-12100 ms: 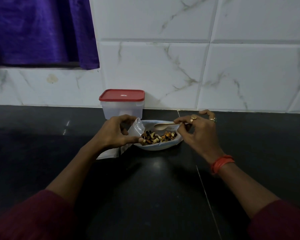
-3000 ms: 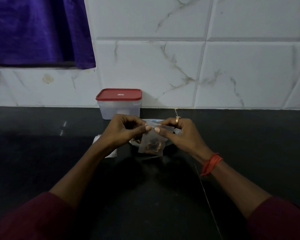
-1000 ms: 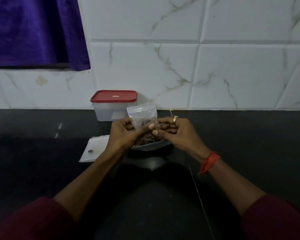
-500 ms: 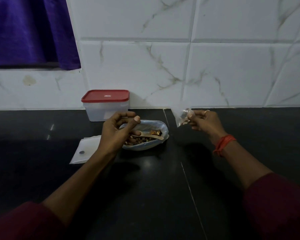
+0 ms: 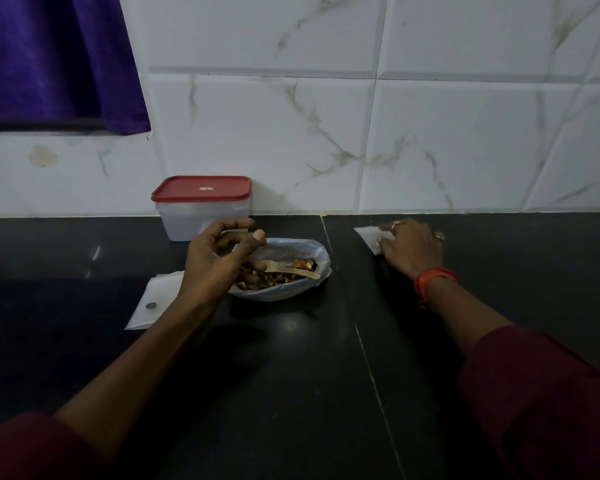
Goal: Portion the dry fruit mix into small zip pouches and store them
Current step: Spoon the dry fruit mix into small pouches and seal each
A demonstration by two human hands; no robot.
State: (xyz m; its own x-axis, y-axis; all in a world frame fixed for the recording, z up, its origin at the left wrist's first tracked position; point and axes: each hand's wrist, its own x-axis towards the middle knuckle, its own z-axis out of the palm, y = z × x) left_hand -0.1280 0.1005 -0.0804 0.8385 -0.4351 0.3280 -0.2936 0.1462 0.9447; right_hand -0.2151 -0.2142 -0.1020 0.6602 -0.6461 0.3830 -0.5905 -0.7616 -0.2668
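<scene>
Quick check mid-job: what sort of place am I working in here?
Most likely a home kitchen: a dark stone counter against a tiled wall, with a red-lidded tub and a bag of dry fruit mix.

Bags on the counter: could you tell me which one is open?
The middle bag, holding the mix and wooden spoon; the left pouches and the right pouch lie flat.

Dim, soft frame; counter (image 5: 291,375) glints faintly, light perhaps overhead, edges bowed.
</scene>
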